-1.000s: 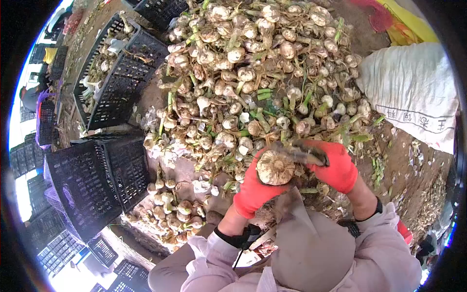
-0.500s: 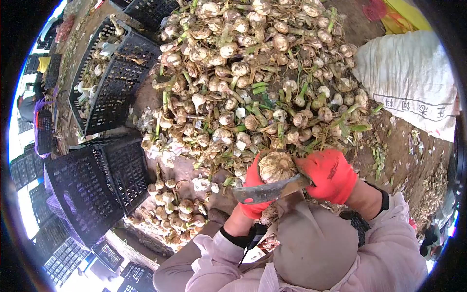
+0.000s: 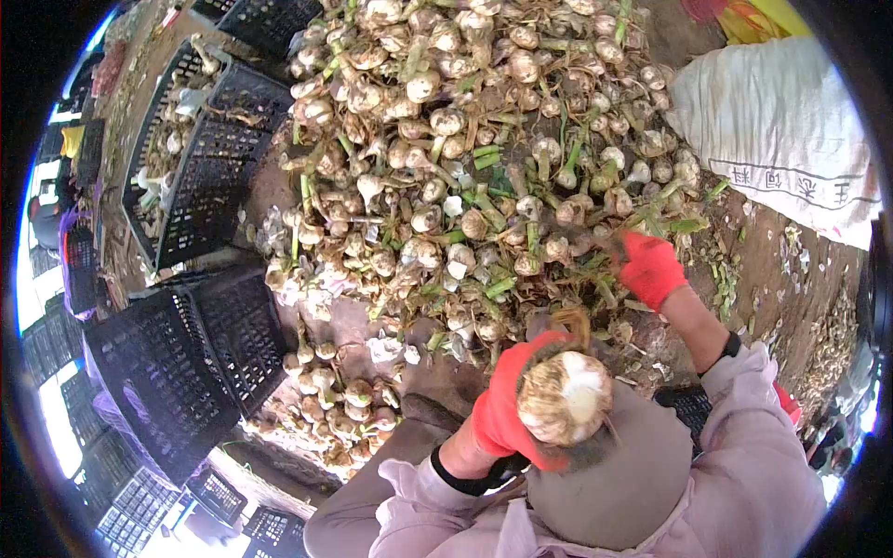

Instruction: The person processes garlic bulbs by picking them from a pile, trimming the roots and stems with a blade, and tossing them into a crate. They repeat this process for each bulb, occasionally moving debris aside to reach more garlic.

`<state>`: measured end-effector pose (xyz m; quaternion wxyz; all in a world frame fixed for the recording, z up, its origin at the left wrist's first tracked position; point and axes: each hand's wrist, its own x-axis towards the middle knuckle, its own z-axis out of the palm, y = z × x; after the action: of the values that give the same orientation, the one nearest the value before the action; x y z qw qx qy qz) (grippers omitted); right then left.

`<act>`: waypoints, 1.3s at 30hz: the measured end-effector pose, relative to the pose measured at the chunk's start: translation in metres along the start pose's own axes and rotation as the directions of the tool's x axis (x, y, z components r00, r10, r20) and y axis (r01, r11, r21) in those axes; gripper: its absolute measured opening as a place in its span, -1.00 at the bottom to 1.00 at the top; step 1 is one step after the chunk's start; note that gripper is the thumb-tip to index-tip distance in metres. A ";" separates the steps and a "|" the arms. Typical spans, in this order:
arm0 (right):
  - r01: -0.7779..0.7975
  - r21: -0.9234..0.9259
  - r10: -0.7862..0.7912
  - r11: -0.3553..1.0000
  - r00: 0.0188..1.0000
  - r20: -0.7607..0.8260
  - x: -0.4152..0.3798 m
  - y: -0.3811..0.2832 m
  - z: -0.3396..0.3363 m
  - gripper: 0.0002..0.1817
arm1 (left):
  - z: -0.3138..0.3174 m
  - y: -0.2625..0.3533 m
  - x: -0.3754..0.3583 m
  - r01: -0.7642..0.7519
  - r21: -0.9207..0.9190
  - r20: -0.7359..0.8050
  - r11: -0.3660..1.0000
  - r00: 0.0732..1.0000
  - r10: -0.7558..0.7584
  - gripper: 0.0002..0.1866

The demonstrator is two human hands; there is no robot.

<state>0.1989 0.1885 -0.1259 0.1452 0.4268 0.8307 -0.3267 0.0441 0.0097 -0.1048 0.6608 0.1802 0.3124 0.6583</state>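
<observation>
My left hand (image 3: 512,400), in a red glove, is wrapped around a large garlic bulb (image 3: 564,397). The bulb's root end faces up, with a smooth white cut patch and brown-streaked skin around it. Farther right, my right hand (image 3: 653,270), also red-gloved, is closed and stretched out over the near right edge of the garlic pile (image 3: 437,149). The knife it held half a second ago is hard to make out against the stalks, blurred at the fingers.
Black plastic crates (image 3: 167,363) stand on the left, one with garlic inside (image 3: 172,139). A smaller heap of garlic bulbs (image 3: 339,405) lies near my leg. A white woven sack (image 3: 772,121) is at the right, on bare soil littered with peelings. Grey fabric (image 3: 614,474) fills the bottom middle.
The left hand has drawn the garlic bulb toward my body, its root end now showing white. The right hand has swung away from the bulb, forward over the pile.
</observation>
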 end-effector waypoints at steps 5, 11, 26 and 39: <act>0.409 0.079 -0.397 0.909 0.908 -0.134 -0.027 -0.028 -0.023 -0.58 | -0.016 0.004 0.020 0.170 0.408 -0.347 0.897 0.938 -0.020 -0.12; 0.512 -0.012 -0.512 0.859 0.859 0.029 -0.029 -0.058 -0.040 -0.49 | -0.052 -0.018 0.015 0.073 0.555 -0.193 0.829 0.980 0.043 -0.18; -0.158 0.940 0.017 0.302 0.987 0.160 -0.014 -0.012 0.022 -0.58 | -0.011 0.006 0.027 0.142 0.872 -0.223 0.469 0.967 0.120 0.00; 0.294 0.207 -0.342 0.933 0.903 0.259 0.002 -0.031 -0.043 -0.59 | -0.015 0.021 0.014 -0.179 0.975 0.203 0.130 0.957 -0.207 -0.33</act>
<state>0.1748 0.2052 -0.0824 0.1748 0.2430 0.8291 -0.4722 0.0180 0.0219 -0.1047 0.4204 0.6620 0.5693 0.2467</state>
